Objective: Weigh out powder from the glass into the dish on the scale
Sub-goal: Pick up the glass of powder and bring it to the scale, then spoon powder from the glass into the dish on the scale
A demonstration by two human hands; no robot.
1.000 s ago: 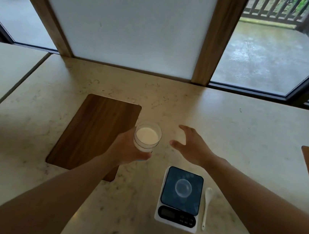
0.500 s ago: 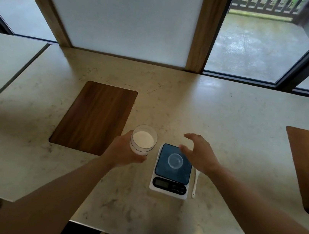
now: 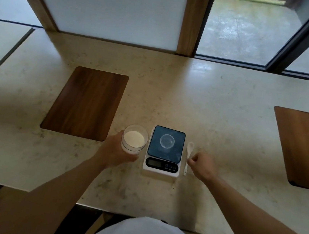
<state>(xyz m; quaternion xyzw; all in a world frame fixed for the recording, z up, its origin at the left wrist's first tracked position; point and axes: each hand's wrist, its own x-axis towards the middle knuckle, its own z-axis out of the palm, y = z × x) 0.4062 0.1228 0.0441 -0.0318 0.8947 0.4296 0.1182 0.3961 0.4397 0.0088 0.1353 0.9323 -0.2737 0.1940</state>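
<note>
A clear glass (image 3: 133,139) about half full of white powder stands upright just left of the scale, and my left hand (image 3: 113,150) is wrapped around its near side. The small scale (image 3: 164,150) has a dark platform and a white base with a display. A small clear dish (image 3: 167,141) sits in the middle of the platform and looks empty. A white spoon (image 3: 188,154) lies on the counter right of the scale. My right hand (image 3: 202,167) has its fingers curled, fingertips at the spoon's handle; whether they grip it is unclear.
The pale stone counter (image 3: 220,114) carries a wooden board (image 3: 86,102) inset at the left and another wooden board (image 3: 305,147) at the right. Windows and a wooden post stand behind. The counter's near edge is close to my body.
My left hand brought the glass down beside the scale. My right hand moved from above the scale to its right side and curled its fingers at the spoon. The camera tilted downward.
</note>
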